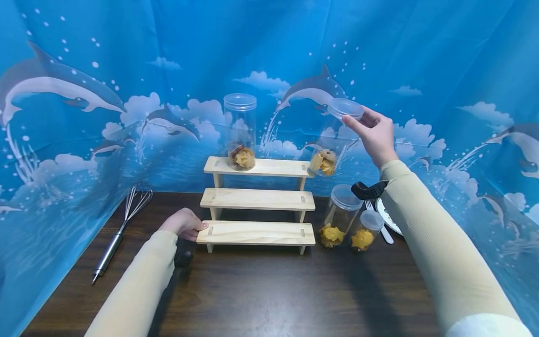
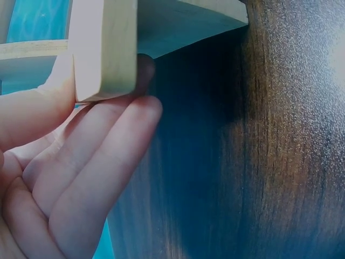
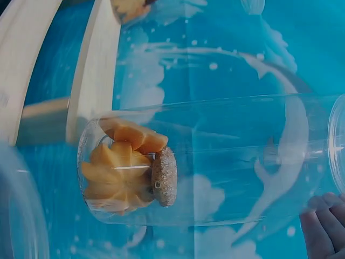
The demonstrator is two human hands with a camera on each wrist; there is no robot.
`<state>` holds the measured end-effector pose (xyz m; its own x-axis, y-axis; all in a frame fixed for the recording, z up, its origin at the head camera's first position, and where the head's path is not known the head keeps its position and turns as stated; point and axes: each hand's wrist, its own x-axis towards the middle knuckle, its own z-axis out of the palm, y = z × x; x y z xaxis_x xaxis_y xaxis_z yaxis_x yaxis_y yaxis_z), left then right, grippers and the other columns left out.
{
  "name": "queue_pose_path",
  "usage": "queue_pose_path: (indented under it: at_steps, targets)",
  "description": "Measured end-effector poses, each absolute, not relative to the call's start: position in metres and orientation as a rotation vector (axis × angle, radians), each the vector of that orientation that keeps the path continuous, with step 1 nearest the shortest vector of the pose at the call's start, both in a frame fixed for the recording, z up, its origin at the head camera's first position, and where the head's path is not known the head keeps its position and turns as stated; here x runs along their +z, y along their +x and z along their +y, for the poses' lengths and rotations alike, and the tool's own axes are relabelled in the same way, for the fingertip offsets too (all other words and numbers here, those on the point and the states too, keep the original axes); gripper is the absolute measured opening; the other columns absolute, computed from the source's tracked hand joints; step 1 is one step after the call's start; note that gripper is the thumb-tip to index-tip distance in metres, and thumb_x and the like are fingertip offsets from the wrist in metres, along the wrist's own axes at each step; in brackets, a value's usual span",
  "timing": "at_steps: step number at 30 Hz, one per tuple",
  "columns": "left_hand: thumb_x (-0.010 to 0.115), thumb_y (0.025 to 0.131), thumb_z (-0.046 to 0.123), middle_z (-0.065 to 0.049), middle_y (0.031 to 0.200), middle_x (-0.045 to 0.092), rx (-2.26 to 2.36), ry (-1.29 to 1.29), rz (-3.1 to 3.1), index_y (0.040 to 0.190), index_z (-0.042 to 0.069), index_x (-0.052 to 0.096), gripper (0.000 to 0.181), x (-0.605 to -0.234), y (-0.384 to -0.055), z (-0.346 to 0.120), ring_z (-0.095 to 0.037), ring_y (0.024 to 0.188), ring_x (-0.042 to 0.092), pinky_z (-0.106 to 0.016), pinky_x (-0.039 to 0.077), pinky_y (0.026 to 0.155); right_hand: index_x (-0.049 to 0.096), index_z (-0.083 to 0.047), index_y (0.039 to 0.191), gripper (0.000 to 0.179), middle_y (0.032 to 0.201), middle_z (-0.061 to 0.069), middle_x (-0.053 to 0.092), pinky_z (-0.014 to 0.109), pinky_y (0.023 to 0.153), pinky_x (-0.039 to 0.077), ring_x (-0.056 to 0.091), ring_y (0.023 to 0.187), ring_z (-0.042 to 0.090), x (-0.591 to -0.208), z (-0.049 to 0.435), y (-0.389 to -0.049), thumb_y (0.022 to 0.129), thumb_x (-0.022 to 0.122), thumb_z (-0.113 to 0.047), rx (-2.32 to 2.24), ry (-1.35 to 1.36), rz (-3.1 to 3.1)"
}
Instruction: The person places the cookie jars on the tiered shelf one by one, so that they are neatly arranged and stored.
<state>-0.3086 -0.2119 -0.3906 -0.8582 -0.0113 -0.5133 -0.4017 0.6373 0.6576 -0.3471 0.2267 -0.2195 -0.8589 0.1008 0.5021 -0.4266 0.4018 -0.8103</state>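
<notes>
My right hand (image 1: 376, 133) grips a tall clear jar (image 1: 332, 135) by its lid, holding it tilted in the air beside the right end of a three-tier wooden shelf (image 1: 258, 198). Several cookies (image 3: 121, 175) lie in the jar's bottom. With thumb above and fingers beneath, my left hand (image 1: 185, 223) pinches the left end of the lowest board (image 2: 116, 48). Another tall lidded jar (image 1: 240, 126) with cookies stands upright on the top tier, toward its left.
Right of the shelf, a medium jar (image 1: 343, 210) and a smaller jar (image 1: 365, 229) with cookies stand on the dark table (image 1: 261, 295). Behind them are a fork (image 1: 381, 224) and part of a plate (image 1: 385, 213). A whisk (image 1: 122, 229) lies left; a dolphin-print cloth (image 1: 269, 56) hangs behind.
</notes>
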Motion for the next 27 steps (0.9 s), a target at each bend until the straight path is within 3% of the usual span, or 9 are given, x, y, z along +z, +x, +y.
queue_pose_path:
  at_steps: [16, 27]
  targets:
    - [0.064, 0.091, 0.009, -0.01, 0.071, 0.061, 1.133, -0.352, 2.396, 0.105, -0.015, 0.059, 0.028, -0.394, -0.31, -0.209, -0.016, 0.061, 0.061, -0.03, 0.059, 0.062, 0.042, -0.011, 0.143, 0.077, 0.137, 0.009, 0.053, 0.032, 0.105, 0.042, 0.052, 0.124, 0.016, -0.216, 0.154, -0.367, 0.081, 0.071, -0.047, 1.467, 0.302, -2.219]
    - [0.064, 0.09, 0.01, -0.012, 0.072, 0.061, 1.082, -0.359, 2.42, 0.105, -0.013, 0.06, 0.027, -0.394, -0.314, -0.212, -0.018, 0.061, 0.061, -0.028, 0.058, 0.061, 0.041, -0.013, 0.143, 0.076, 0.141, 0.009, 0.049, 0.031, 0.106, 0.041, 0.049, 0.128, 0.016, -0.221, 0.13, -0.374, 0.081, 0.072, -0.043, 1.559, 0.341, -2.221]
